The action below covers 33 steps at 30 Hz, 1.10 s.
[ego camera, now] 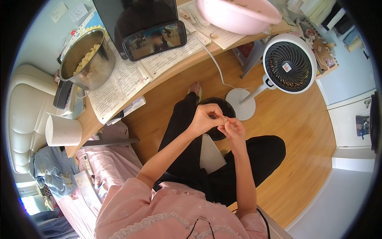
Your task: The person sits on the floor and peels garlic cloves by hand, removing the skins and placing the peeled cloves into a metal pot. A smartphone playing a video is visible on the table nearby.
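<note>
My left hand (203,119) and my right hand (235,134) meet fingertip to fingertip above my lap. Between them they pinch a small pale piece (225,120), which looks like a garlic clove; the fingers cover most of it. Below the hands a dark round bin (229,109) stands on the floor, partly hidden by them. At the left of the desk a stainless steel pot (100,73) holds a heap of pale, clove-like pieces (87,60). A pink plastic basin (235,19) sits at the desk's far right, with some tan bits inside.
A phone (155,40) playing video leans on a dark screen (137,15). Printed papers (119,89) cover the desk (137,95). A white standing fan (289,67) rises from the wood floor, its cable crossing the desk edge. A paper roll (64,130) stands at the left corner.
</note>
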Each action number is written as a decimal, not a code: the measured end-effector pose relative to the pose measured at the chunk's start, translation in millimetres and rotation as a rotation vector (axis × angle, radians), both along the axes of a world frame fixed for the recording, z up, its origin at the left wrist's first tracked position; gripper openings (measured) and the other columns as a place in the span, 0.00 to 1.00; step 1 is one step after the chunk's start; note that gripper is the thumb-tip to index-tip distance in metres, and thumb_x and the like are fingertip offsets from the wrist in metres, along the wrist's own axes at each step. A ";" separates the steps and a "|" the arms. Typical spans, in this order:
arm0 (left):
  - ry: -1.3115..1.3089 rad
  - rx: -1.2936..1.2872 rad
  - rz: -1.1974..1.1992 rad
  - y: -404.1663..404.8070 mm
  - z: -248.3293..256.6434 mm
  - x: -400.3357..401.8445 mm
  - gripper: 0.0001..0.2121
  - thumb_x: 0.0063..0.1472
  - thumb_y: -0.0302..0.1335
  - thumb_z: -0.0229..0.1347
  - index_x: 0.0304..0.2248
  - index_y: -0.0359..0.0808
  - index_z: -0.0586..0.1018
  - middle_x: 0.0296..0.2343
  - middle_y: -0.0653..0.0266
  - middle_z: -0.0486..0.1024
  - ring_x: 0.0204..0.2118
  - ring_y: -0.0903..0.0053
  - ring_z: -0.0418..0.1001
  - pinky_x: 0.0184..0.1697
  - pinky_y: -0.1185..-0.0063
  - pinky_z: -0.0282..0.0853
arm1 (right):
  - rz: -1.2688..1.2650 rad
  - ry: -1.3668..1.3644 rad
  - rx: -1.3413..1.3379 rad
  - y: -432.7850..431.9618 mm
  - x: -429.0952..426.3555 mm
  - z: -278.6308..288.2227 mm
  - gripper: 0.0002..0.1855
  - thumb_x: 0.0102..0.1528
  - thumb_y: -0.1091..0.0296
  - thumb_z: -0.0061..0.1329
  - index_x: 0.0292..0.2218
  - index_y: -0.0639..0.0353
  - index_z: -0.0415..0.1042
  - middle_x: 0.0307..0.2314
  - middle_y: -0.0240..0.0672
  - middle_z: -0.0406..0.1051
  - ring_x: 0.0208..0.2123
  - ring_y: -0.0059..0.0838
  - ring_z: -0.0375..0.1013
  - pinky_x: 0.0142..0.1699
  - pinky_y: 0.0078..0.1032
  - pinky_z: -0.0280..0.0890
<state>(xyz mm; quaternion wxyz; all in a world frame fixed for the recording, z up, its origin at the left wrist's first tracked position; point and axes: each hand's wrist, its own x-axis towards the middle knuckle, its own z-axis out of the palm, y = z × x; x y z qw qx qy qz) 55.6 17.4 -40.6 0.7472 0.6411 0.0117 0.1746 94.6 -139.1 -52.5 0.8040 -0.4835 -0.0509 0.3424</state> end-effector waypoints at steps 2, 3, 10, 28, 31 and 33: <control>0.020 -0.065 -0.001 -1.6 -3.0 0.0 0.06 0.47 0.17 0.58 0.19 0.28 0.72 0.20 0.67 0.71 0.23 0.88 0.69 0.25 0.87 0.65 | 0.000 0.017 0.012 0.3 -0.1 -2.6 0.10 0.55 0.69 0.50 0.38 0.61 0.69 0.38 0.37 0.71 0.35 0.25 0.73 0.45 0.25 0.70; 0.030 -0.097 -0.002 -2.5 -3.3 -0.2 0.06 0.47 0.17 0.58 0.19 0.28 0.72 0.20 0.68 0.71 0.23 0.88 0.70 0.26 0.87 0.66 | 0.000 0.021 0.019 0.5 -0.2 -4.1 0.10 0.55 0.69 0.50 0.39 0.61 0.68 0.38 0.37 0.71 0.35 0.25 0.73 0.45 0.25 0.69; 0.086 0.084 0.056 -1.7 5.8 -0.9 0.06 0.50 0.21 0.59 0.22 0.27 0.75 0.22 0.65 0.73 0.26 0.84 0.74 0.29 0.86 0.69 | -0.088 -0.082 -0.052 6.9 -1.5 1.6 0.12 0.56 0.68 0.48 0.40 0.64 0.67 0.36 0.36 0.71 0.37 0.25 0.72 0.45 0.26 0.69; 0.083 0.180 -0.085 14.7 13.2 0.2 0.05 0.46 0.16 0.59 0.20 0.26 0.73 0.22 0.64 0.72 0.25 0.85 0.71 0.29 0.87 0.67 | 0.001 -0.069 -0.083 3.7 0.4 2.0 0.10 0.57 0.67 0.48 0.39 0.61 0.68 0.33 0.33 0.71 0.35 0.23 0.72 0.44 0.23 0.69; 0.093 0.055 -0.086 10.1 5.5 1.5 0.05 0.47 0.16 0.58 0.20 0.27 0.73 0.22 0.65 0.71 0.26 0.86 0.71 0.29 0.87 0.67 | -0.006 -0.016 -0.045 3.7 -0.3 0.7 0.08 0.56 0.69 0.48 0.37 0.61 0.67 0.37 0.37 0.71 0.36 0.25 0.72 0.45 0.24 0.69; 0.101 -0.028 -0.085 6.4 -1.0 1.6 0.05 0.47 0.15 0.58 0.20 0.28 0.73 0.22 0.66 0.71 0.26 0.86 0.70 0.30 0.87 0.67 | -0.005 0.006 -0.028 2.7 -0.3 -0.3 0.08 0.56 0.69 0.48 0.38 0.60 0.67 0.36 0.35 0.71 0.36 0.24 0.72 0.46 0.24 0.69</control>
